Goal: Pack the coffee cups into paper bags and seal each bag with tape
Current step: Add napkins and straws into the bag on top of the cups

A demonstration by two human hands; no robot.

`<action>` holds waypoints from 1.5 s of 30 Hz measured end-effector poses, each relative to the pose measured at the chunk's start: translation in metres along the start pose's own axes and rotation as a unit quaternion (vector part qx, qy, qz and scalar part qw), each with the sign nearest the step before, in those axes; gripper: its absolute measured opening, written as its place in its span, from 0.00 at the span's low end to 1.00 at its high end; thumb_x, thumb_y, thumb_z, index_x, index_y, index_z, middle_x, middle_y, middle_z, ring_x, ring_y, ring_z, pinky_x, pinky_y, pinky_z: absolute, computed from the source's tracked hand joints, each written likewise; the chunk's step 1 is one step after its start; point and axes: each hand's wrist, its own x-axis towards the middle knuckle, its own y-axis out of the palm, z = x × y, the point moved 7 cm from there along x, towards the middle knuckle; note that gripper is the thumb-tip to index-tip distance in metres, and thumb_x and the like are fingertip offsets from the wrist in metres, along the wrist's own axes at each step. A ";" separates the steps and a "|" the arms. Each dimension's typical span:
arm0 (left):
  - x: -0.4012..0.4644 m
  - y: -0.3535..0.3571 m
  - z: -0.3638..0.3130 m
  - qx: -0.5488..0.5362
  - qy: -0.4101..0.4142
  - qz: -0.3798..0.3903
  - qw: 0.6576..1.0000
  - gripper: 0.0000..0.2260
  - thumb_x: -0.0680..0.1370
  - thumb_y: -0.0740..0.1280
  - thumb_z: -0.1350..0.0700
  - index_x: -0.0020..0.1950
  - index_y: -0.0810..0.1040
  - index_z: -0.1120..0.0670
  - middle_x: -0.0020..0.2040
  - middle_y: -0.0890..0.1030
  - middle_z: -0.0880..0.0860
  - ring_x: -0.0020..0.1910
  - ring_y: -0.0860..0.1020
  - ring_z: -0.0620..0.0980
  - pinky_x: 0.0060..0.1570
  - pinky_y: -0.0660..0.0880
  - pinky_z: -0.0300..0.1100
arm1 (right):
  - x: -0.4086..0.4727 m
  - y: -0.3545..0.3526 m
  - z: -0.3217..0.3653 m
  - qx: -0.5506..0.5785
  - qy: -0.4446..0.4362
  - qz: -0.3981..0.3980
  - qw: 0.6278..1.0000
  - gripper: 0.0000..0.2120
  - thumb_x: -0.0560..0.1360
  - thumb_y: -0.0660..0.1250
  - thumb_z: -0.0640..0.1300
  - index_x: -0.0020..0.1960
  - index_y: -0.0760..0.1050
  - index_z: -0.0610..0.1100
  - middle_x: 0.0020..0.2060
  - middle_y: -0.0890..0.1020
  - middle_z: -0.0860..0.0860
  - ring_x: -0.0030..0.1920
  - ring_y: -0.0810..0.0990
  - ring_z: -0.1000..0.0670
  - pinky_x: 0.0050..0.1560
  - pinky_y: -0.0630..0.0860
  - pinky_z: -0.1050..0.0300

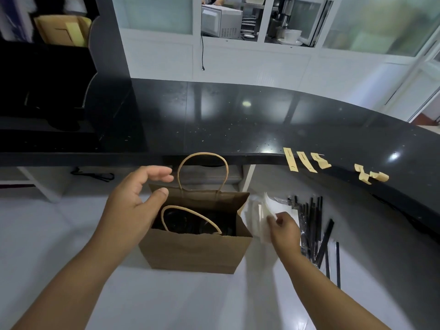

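A brown paper bag (195, 251) with twisted paper handles stands open on the white counter, and dark-lidded coffee cups (190, 222) show inside it. My left hand (138, 196) hovers at the bag's upper left corner with fingers relaxed, the thumb near the rim; I cannot tell whether it touches. My right hand (283, 231) is just right of the bag and pinches white napkins (262, 215) from a small pile. Several yellowish tape strips (302, 160) hang stuck along the edge of the raised black countertop.
Black wrapped straws (314, 229) lie on the white counter (71, 234) right of the napkins. The raised black countertop (238, 120) runs across behind the bag and curves down the right side. A dark machine (42, 91) and stacked brown bags (62, 29) stand far left.
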 end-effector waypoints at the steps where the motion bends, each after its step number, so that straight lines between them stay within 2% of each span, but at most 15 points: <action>1: 0.002 0.000 0.006 0.020 -0.013 0.005 1.000 0.13 0.76 0.66 0.59 0.53 0.76 0.41 0.52 0.80 0.40 0.42 0.77 0.44 0.46 0.73 0.41 | -0.001 -0.005 0.000 0.027 0.007 -0.007 1.000 0.06 0.77 0.63 0.41 0.42 0.73 0.39 0.37 0.77 0.45 0.39 0.74 0.44 0.40 0.71 0.52; 2: 0.003 0.001 0.011 0.039 -0.024 0.015 0.999 0.13 0.75 0.68 0.59 0.50 0.76 0.41 0.52 0.79 0.41 0.43 0.76 0.43 0.45 0.71 0.39 | -0.004 -0.011 0.000 0.058 0.012 -0.018 0.998 0.05 0.77 0.63 0.40 0.42 0.73 0.40 0.36 0.77 0.46 0.38 0.75 0.44 0.40 0.73 0.51; 5: 0.005 0.006 0.020 0.086 -0.038 0.053 0.994 0.14 0.72 0.71 0.60 0.46 0.77 0.40 0.53 0.73 0.38 0.58 0.72 0.43 0.55 0.66 0.41 | -0.014 -0.026 0.000 0.142 0.026 -0.046 0.988 0.05 0.77 0.65 0.39 0.42 0.74 0.43 0.34 0.77 0.48 0.37 0.75 0.47 0.36 0.71 0.56; 8: 0.003 0.012 0.025 0.115 -0.040 0.106 0.987 0.15 0.71 0.74 0.58 0.47 0.77 0.39 0.62 0.69 0.42 0.66 0.66 0.46 0.63 0.63 0.45 | -0.030 -0.038 0.006 0.189 0.020 -0.054 0.980 0.06 0.76 0.65 0.39 0.40 0.74 0.42 0.35 0.77 0.46 0.37 0.74 0.48 0.36 0.70 0.57; 11: 0.002 0.017 0.030 0.142 -0.047 0.151 0.977 0.18 0.70 0.75 0.54 0.51 0.74 0.35 0.72 0.62 0.44 0.71 0.61 0.49 0.67 0.63 0.51 | -0.050 -0.045 0.021 0.214 -0.002 -0.049 0.976 0.06 0.76 0.67 0.39 0.40 0.75 0.41 0.37 0.79 0.44 0.39 0.76 0.45 0.41 0.74 0.53; 13: 0.002 0.017 0.032 0.154 -0.050 0.163 0.973 0.20 0.69 0.75 0.53 0.55 0.72 0.35 0.75 0.58 0.44 0.73 0.56 0.49 0.69 0.60 0.52 | -0.065 -0.047 0.043 0.222 -0.031 -0.037 0.974 0.05 0.75 0.67 0.39 0.40 0.77 0.44 0.38 0.80 0.48 0.42 0.79 0.44 0.45 0.78 0.48; 17: 0.000 0.014 0.038 0.155 -0.051 0.186 0.969 0.26 0.68 0.76 0.50 0.60 0.69 0.34 0.75 0.51 0.41 0.74 0.53 0.48 0.69 0.59 0.51 | -0.093 -0.052 0.101 0.226 -0.119 -0.007 0.967 0.07 0.75 0.68 0.38 0.40 0.76 0.47 0.38 0.79 0.53 0.40 0.78 0.48 0.41 0.80 0.47; 21: -0.004 0.005 0.043 0.131 -0.050 0.188 0.972 0.28 0.68 0.76 0.51 0.61 0.67 0.33 0.75 0.50 0.40 0.74 0.52 0.46 0.69 0.60 0.51 | -0.119 -0.053 0.162 0.165 -0.272 0.004 0.948 0.07 0.73 0.69 0.37 0.38 0.75 0.43 0.33 0.76 0.52 0.37 0.75 0.52 0.35 0.72 0.62; 23: -0.004 0.002 0.046 0.109 -0.051 0.185 0.975 0.29 0.67 0.76 0.51 0.59 0.65 0.31 0.75 0.50 0.39 0.74 0.52 0.45 0.70 0.61 0.51 | -0.126 -0.041 0.183 0.096 -0.329 0.029 0.939 0.07 0.72 0.70 0.41 0.37 0.74 0.42 0.33 0.76 0.54 0.37 0.75 0.54 0.34 0.70 0.66; 26: -0.006 0.002 0.051 0.101 -0.052 0.196 0.974 0.32 0.67 0.76 0.51 0.63 0.62 0.31 0.75 0.48 0.37 0.75 0.51 0.45 0.70 0.60 0.50 | -0.130 -0.009 0.200 -0.056 -0.382 0.098 0.917 0.07 0.73 0.70 0.46 0.39 0.73 0.48 0.34 0.73 0.59 0.35 0.72 0.56 0.35 0.69 0.64; 28: -0.006 0.004 0.052 0.099 -0.053 0.207 0.972 0.36 0.68 0.76 0.50 0.68 0.59 0.33 0.75 0.46 0.36 0.74 0.50 0.44 0.69 0.60 0.48 | -0.134 0.011 0.208 -0.147 -0.411 0.143 0.888 0.06 0.74 0.68 0.48 0.42 0.75 0.47 0.37 0.75 0.56 0.37 0.71 0.54 0.37 0.70 0.58; 31: -0.006 0.006 0.055 0.100 -0.056 0.224 0.968 0.41 0.68 0.75 0.50 0.72 0.54 0.34 0.74 0.44 0.35 0.74 0.50 0.44 0.67 0.61 0.46 | -0.135 0.034 0.213 -0.246 -0.416 0.183 0.856 0.08 0.76 0.65 0.50 0.48 0.78 0.46 0.43 0.80 0.51 0.41 0.75 0.51 0.41 0.74 0.56; 36: -0.007 0.005 0.060 0.086 -0.053 0.238 0.966 0.44 0.67 0.76 0.49 0.74 0.52 0.35 0.74 0.42 0.35 0.75 0.48 0.44 0.68 0.60 0.45 | -0.130 0.069 0.204 -0.357 -0.381 0.272 0.808 0.06 0.77 0.63 0.48 0.46 0.76 0.47 0.38 0.80 0.49 0.39 0.78 0.49 0.44 0.80 0.52; 41: -0.008 0.005 0.062 0.081 -0.048 0.242 0.966 0.45 0.66 0.76 0.48 0.73 0.51 0.34 0.73 0.41 0.32 0.74 0.48 0.43 0.68 0.60 0.45 | -0.131 0.083 0.193 -0.362 -0.341 0.347 0.795 0.08 0.76 0.67 0.49 0.54 0.79 0.49 0.46 0.81 0.51 0.43 0.79 0.50 0.46 0.80 0.55; 45: -0.008 0.006 0.062 0.085 -0.050 0.243 0.965 0.45 0.67 0.76 0.48 0.73 0.50 0.34 0.72 0.41 0.31 0.75 0.48 0.44 0.67 0.61 0.45 | -0.132 0.081 0.192 -0.328 -0.312 0.390 0.802 0.12 0.76 0.67 0.53 0.54 0.80 0.47 0.47 0.83 0.52 0.44 0.80 0.52 0.47 0.80 0.56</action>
